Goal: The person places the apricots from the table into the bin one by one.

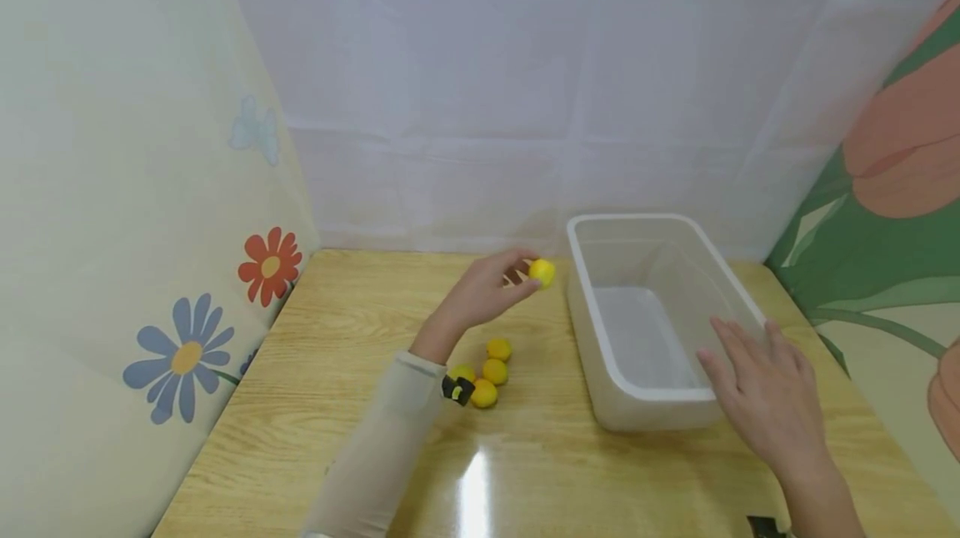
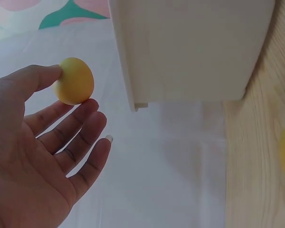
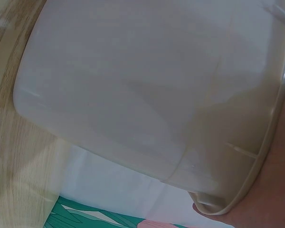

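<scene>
Between thumb and fingertips my left hand (image 1: 487, 292) pinches a small yellow lemon (image 1: 542, 273), held in the air just left of a white plastic bin (image 1: 588, 313). In the left wrist view the lemon (image 2: 75, 80) is smooth and rounded, with the other fingers spread below it. Several more lemons (image 1: 495, 371) lie grouped on the table near my left wrist, one partly hidden by the wrist strap. My right hand (image 1: 772, 396) lies over the bin's near right corner, fingers straight. In the right wrist view the bin wall (image 3: 123, 85) hides most of that hand.
The bin stands on the right part of a wooden table (image 1: 337, 329), its inside floor visible. A white cloth (image 1: 450, 104) hangs behind the table. Printed flower sheets (image 1: 187, 359) hang on both sides.
</scene>
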`<state>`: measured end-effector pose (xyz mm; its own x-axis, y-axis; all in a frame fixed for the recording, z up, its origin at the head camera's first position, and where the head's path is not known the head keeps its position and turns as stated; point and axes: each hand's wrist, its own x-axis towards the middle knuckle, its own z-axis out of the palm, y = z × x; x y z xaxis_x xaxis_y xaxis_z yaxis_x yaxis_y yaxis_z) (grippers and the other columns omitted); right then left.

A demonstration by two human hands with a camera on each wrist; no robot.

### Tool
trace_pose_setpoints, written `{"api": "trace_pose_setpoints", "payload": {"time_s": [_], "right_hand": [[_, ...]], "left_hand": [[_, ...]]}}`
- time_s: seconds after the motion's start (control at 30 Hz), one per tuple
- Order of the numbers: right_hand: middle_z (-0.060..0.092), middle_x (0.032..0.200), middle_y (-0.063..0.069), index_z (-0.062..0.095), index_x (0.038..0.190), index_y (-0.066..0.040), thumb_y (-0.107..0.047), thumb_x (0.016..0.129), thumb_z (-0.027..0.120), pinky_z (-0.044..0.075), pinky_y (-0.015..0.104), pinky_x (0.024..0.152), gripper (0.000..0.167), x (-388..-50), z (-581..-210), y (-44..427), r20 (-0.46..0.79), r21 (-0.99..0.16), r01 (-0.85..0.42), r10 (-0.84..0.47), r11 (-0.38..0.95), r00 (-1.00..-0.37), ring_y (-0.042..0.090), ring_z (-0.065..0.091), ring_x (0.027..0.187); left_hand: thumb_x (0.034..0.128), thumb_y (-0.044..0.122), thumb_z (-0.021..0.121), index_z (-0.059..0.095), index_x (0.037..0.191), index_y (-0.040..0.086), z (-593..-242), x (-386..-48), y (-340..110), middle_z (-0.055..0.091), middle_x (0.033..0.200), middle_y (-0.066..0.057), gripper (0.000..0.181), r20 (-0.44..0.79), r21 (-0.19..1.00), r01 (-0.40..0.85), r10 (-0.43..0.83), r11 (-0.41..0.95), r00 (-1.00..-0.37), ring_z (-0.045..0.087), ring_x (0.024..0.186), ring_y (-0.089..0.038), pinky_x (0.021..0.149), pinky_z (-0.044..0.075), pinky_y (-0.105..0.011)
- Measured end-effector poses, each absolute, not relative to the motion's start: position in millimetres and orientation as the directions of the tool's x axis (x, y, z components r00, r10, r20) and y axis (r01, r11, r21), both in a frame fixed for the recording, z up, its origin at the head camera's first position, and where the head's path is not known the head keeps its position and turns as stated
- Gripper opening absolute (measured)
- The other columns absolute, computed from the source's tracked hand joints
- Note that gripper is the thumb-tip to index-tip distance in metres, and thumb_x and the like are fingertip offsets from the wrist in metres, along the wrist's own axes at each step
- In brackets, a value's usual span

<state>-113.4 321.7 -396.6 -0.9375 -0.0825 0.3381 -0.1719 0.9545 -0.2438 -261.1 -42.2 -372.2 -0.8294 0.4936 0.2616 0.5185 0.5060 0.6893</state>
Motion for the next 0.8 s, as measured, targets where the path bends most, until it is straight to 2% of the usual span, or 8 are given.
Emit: {"api": "trace_pose_setpoints", "payload": {"time_s": [0.8], "right_hand": [[0.05, 0.147, 0.027, 0.044, 0.153, -0.01, -0.041, 0.108, 0.041, 0.015, 0.072, 0.109, 0.054, -113, -395, 320, 0.346, -0.25, -0.176, -0.082, 0.952, -0.935, 0.056, 0.015, 0.147]], "left_hand": [[0.0994, 0.036, 0.066, 0.058, 0.14, 0.015, -363, -270, 12, 0.069, 0.117, -0.002, 0.046, 0.263, 0.739, 0.53, 0.545, 0.415, -0.796, 0.064, 0.097, -0.011, 0.079, 0.055, -0.025]]}}
